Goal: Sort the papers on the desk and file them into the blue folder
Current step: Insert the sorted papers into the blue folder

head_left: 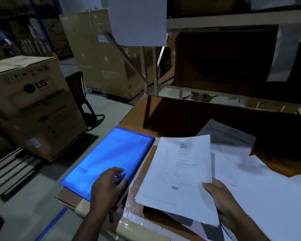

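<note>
Right, we're at the desk (163, 115), a brown top crowded at its right end with loose papers (268, 197), too overlapped to count, several sheets at least. One blue folder (111, 157) lies closed at the desk's left edge, partly overhanging it, resting on what looks like a cardboard flap. One sheaf (179, 169), a few printed pages with a QR code on top, is lifted and tilted just right of the folder.

Two hands in play. Left hand (108, 185) sits flat on the folder's near end, fingers relaxed and spread, gripping nothing. Right hand (217, 193) pinches the sheaf at its lower right corner, thumb on top, fingers hidden beneath.

My read: the sorting is partly done, and the filing step is in hand. To do it well, the left hand should catch the cover's edge and lift it clear while steadying the folder so it can't slide off the overhang. The sheaf looks fanned, so squaring it against the desk first would help, then slide it in flat, corners aligned, before gathering what's left.
</note>
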Demonstrator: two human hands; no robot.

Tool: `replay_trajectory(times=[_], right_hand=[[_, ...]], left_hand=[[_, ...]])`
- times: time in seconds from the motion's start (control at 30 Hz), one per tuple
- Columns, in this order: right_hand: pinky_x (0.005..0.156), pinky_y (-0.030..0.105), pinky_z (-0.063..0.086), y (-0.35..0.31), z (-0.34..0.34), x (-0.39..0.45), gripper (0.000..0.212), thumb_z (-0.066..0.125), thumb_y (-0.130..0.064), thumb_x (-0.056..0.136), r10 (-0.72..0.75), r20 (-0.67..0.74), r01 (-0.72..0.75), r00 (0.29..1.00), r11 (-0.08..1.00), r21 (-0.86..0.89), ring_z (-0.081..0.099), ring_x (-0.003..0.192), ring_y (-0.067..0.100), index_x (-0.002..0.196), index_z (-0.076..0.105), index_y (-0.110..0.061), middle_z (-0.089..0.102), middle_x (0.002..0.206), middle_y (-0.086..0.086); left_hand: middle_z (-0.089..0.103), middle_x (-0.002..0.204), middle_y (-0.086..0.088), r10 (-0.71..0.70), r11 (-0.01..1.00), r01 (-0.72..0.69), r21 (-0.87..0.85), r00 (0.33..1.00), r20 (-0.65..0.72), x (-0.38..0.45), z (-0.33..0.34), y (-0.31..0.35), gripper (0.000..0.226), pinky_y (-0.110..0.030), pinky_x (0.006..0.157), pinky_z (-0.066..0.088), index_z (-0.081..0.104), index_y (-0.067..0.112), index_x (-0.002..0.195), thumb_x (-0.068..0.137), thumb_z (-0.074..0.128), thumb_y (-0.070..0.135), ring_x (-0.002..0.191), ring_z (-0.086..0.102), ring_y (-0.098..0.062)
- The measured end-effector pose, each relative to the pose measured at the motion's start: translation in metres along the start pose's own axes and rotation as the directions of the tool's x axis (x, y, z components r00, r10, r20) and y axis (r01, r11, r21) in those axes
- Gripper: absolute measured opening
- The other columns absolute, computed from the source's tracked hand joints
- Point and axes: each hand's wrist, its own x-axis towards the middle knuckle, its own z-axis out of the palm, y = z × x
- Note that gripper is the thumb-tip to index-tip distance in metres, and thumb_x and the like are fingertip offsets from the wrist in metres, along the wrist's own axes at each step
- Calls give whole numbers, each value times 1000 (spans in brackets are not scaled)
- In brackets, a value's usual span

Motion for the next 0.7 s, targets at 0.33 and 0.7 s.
replay_trajectory(times=[0.33,0.7], right_hand=[[85,42,59,-3,14,-11,20,45,-23,104,-37,0,37,999,986,-164,71,95,24,113,63,-26,74,102,1],[80,43,56,-17,8,-28,16,49,-23,104,25,27,-23,999,996,-91,66,97,34,114,59,-15,70,104,13]], left_hand=[[62,96,17,41,999,-40,29,999,-25,1,11,10,23,-29,69,55,74,30,102,85,82,43,93,64,-9],[69,93,4,5,990,-1,142,1000,-27,11,-9,6,30,-37,65,55,72,26,92,89,63,-2,79,70,-22]])
